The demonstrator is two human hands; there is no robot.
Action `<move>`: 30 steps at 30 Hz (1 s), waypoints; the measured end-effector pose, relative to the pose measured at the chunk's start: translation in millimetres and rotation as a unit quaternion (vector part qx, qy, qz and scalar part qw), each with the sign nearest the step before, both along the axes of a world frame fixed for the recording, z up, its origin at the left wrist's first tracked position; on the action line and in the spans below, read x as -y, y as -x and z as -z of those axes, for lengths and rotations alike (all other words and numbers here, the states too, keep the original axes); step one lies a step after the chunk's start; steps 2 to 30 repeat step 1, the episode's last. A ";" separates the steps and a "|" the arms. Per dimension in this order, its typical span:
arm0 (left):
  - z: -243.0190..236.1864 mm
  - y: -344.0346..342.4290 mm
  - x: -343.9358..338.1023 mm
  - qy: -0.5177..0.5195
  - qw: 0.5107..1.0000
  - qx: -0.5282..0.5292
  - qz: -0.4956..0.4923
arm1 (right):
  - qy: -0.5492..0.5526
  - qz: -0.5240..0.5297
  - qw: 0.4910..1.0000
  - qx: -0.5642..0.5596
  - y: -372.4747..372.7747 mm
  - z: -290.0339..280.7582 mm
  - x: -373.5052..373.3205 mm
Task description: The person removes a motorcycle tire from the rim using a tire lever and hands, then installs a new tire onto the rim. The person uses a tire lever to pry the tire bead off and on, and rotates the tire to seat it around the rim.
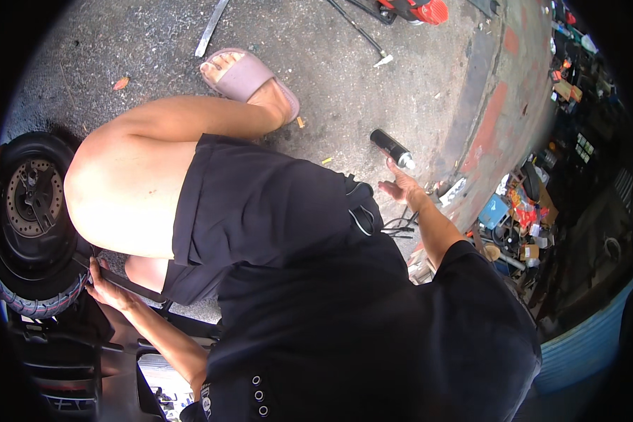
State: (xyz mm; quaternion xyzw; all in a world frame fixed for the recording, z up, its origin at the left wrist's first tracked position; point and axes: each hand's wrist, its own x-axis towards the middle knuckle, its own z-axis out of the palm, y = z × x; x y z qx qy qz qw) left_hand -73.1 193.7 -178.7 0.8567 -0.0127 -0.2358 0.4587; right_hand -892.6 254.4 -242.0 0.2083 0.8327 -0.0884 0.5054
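Note:
Low at the left, my left hand (107, 288) is closed around a long dark flat bar (137, 288), right beside a scooter wheel. That wheel (32, 204) has a black tyre and a metal brake disc with a ring of holes. My knee partly covers the space next to it. Out to the right, my right hand (403, 187) is open, fingers apart, close to the ground. At its fingertips is a black spray can (392, 148), tilted, with its pale nozzle toward the hand. Whether the fingers touch the can is hard to tell.
Dark scooter bodywork (112, 352) fills the lower left. A flat metal bar (211, 29), a long-handled tool (362, 35) and a red-and-black tool (422, 10) lie on the concrete beyond my sandalled foot (250, 77). Cluttered boxes and parts (517, 218) line the right side.

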 end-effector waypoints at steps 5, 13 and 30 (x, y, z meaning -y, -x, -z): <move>1.7 -7.3 -2.6 0.005 1.000 -0.016 0.003 | 0.046 -0.018 0.998 -0.032 1.6 9.1 -12.1; 1.7 -7.3 -2.6 0.005 1.000 -0.016 0.003 | 0.046 -0.018 0.998 -0.032 1.6 9.1 -12.1; 1.7 -7.3 -2.6 0.005 1.000 -0.016 0.003 | 0.046 -0.018 0.998 -0.032 1.6 9.1 -12.1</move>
